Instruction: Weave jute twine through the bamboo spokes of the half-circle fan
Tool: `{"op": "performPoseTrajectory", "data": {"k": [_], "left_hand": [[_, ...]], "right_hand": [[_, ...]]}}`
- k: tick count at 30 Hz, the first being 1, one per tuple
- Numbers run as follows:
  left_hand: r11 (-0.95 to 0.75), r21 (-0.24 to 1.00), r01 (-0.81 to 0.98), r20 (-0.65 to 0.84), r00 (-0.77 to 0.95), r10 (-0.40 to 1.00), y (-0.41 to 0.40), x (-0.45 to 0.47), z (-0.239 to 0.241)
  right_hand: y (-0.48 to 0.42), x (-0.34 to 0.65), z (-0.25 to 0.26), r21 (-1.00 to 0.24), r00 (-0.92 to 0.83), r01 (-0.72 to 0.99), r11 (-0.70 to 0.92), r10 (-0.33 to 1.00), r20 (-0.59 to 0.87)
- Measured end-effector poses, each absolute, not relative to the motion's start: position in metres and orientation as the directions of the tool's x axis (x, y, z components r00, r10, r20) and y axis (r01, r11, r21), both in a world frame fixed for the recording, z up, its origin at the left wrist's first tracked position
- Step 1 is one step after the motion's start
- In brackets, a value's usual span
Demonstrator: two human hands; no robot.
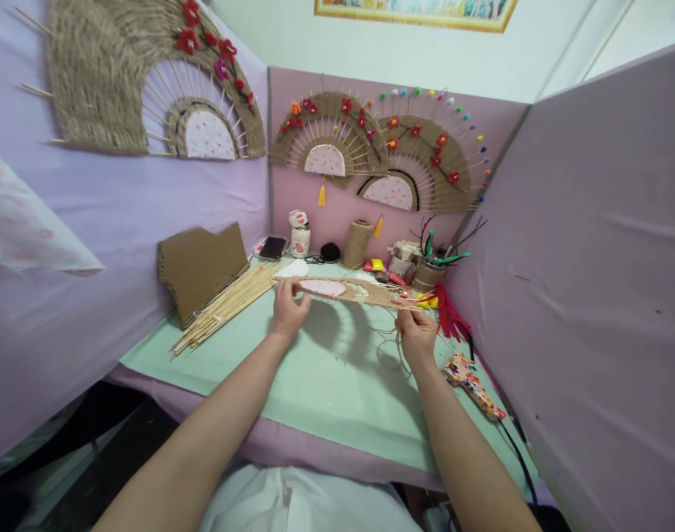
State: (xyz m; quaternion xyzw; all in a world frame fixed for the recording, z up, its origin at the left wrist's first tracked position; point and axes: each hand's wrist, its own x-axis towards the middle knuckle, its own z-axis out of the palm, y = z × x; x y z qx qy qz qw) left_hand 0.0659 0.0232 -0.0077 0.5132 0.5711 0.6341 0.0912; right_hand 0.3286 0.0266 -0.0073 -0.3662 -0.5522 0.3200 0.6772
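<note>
Left hand pinches the left end of the fan; right hand pinches its right end. Fan is above table. Sticks lie left; glue gun, right.

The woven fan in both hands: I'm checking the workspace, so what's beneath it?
Beneath the fan is the pale green table cover, shadowed in places; loose twine loops near the right hand. The strip of cover directly behind the fan is hidden.

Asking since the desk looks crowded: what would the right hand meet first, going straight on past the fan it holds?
Beyond the fan, the right hand would probably meet the coloured packets, though depth is unclear; it might pass above them.
</note>
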Motion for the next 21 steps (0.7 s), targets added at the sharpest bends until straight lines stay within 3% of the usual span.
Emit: {"op": "performPoseTrajectory", "data": {"k": [2,6,15,21], "left_hand": [[-0.391,0.664,0.638,0.671,-0.277,0.688,0.022,0.069,-0.008],[-0.370,0.440,0.818,0.703,-0.058,0.709,0.023,0.073,-0.013],[-0.393,0.423,0.816,0.667,0.013,0.745,0.034,0.066,-0.024],[-0.414,0.393,0.821,0.721,0.004,0.693,0.026,0.072,-0.017]], "right_hand": [[0.026,0.329,-0.007,-0.849,0.180,-0.033,0.528,0.838,0.514],[0.023,0.329,-0.006,-0.835,0.164,0.055,0.547,0.820,0.548],[0.011,0.324,0.005,-0.681,-0.039,0.201,0.705,0.700,0.713],[0.003,0.315,0.005,-0.550,-0.150,0.263,0.793,0.597,0.788]]}}
